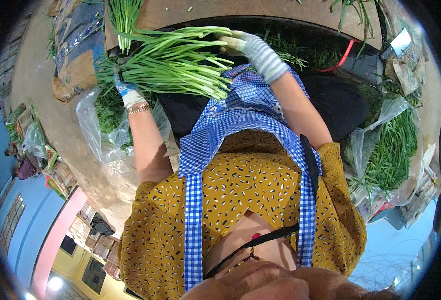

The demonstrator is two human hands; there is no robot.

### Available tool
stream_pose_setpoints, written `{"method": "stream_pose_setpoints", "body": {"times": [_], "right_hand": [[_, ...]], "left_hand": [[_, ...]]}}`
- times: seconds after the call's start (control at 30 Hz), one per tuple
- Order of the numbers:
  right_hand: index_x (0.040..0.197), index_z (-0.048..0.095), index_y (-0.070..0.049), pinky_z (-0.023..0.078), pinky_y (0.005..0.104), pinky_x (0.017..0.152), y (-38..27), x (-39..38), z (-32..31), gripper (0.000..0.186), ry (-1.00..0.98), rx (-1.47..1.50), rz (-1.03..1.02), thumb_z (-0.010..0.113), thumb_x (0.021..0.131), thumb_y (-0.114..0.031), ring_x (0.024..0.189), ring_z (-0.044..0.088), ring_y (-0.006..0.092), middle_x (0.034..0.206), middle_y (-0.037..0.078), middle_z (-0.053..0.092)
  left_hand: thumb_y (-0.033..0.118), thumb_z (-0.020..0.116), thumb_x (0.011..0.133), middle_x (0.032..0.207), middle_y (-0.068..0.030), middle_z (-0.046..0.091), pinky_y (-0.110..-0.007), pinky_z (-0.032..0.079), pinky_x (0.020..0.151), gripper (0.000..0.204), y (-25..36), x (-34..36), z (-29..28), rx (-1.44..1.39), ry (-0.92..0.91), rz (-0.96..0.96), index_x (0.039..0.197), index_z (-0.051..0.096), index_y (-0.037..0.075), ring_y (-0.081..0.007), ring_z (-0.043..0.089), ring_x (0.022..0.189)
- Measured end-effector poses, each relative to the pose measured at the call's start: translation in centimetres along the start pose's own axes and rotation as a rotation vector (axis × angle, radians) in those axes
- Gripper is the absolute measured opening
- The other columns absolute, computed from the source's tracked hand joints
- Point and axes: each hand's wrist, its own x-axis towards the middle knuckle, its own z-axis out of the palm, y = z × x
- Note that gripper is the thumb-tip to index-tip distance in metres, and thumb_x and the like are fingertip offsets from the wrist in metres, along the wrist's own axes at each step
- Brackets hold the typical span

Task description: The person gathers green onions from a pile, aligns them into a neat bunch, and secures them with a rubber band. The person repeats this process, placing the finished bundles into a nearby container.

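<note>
My left hand, in a white glove with a blue pattern, grips a bunch of long flat green leaves that fans out rightward above my lap. My right hand, in a striped grey-white glove, has its bent fingers on the upper right end of the same bunch, partly hidden by it. A blue checked apron lies beneath. Another small bunch rests at the left end of a brown board. Loose greens lie in the dark space under the board's near edge.
Clear bags of greens flank me. A red strip sits below the board, near a cleaver blade at right. Padded sacking is left of the board. Another person is far left.
</note>
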Motion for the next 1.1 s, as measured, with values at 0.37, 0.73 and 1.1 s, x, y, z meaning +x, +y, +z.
{"method": "stream_pose_setpoints", "body": {"times": [0.37,0.73,1.1], "right_hand": [[0.086,0.064,0.0,0.048,0.0267,0.067,-1.1,-5.1,-2.9,0.026,0.072,0.301,-0.081,0.062,0.077,-0.024,0.067,0.058,0.0146,0.077,0.008,0.063],[0.091,0.065,-0.007,0.046,0.031,0.06,-1.4,-1.7,4.1,0.037,0.1,-0.439,-0.141,0.068,0.07,-0.037,0.061,0.057,0.0156,0.071,0.007,0.064],[0.078,0.06,-0.009,0.047,0.0403,0.052,-2.7,-2.8,4.7,0.026,0.249,-1.359,-0.38,0.052,0.08,-0.033,0.058,0.06,0.029,0.064,0.012,0.06]], "left_hand": [[0.03,0.048,0.086,0.091,-0.0049,0.056,-0.041,0.037,0.092,0.022,-0.1,-1.9,1.8,-0.073,-0.02,0.008,0.086,0.055,0.009,-0.021,0.051,0.088],[0.028,0.05,0.084,0.091,-0.0058,0.057,-0.044,0.035,0.094,0.021,-0.6,-1.2,3.1,-0.194,-0.118,0.033,0.089,0.055,0.008,-0.022,0.053,0.087],[0.023,0.052,0.082,0.087,-0.0058,0.058,-0.043,0.036,0.094,0.017,-0.5,-0.8,2.0,-0.132,-0.138,-0.005,0.085,0.055,0.007,-0.022,0.053,0.082]]}}
